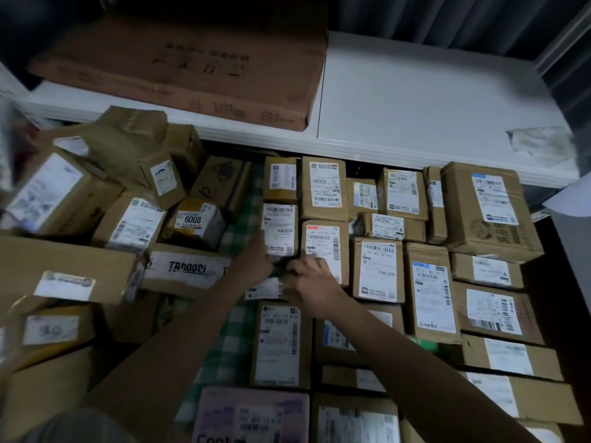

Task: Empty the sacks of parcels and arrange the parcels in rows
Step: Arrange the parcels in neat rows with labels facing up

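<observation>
Fingers of both hands, left hand (256, 260) and right hand (311, 282), grip a small parcel (279, 232) mid-frame (boxed in by labelled cartons (377, 270)); jumbled boxes (128, 174) crowd upper left.

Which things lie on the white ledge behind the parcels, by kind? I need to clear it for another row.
On the white ledge:
Large flat brown carton: 1
Crumpled pale wrapper, material unclear: 1
Total: 2
</observation>
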